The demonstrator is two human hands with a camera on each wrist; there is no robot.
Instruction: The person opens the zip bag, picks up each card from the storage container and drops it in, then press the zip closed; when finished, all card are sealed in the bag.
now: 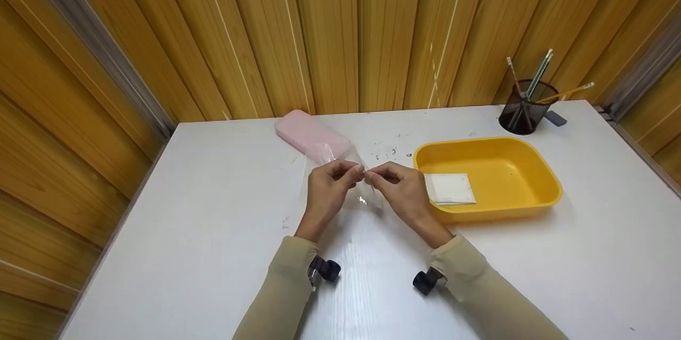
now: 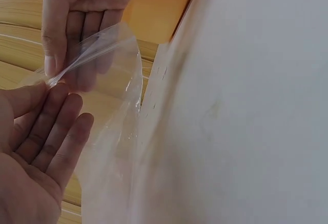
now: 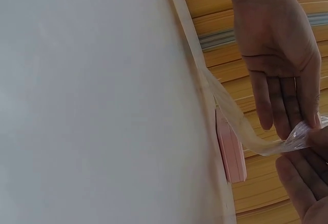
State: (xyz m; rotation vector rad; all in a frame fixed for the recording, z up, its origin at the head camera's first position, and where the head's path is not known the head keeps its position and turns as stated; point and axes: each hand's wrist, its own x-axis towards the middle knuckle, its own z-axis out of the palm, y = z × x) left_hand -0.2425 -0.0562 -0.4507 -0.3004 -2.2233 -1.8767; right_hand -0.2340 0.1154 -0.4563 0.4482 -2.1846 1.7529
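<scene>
Both hands meet over the middle of the white table, pinching the edge of a clear plastic bag (image 2: 115, 111). My left hand (image 1: 330, 185) holds it between thumb and forefinger, the other fingers loosely bent. Close beside it, my right hand (image 1: 400, 191) pinches the same edge with thumb and fingertips, as the left wrist view also shows. From the fingertips the bag hangs down toward the tabletop, partly hidden behind the hands in the head view. A pink case (image 1: 314, 135) lies just beyond the left hand, overlapped by the bag's film.
Right of the hands stands a yellow tray (image 1: 487, 209) with a flat white packet (image 1: 451, 189) inside. Behind it are a black mesh cup (image 1: 524, 116) of pencils and a dark eraser (image 1: 556, 118). A wood-patterned wall (image 1: 388, 36) rises at the table's back edge.
</scene>
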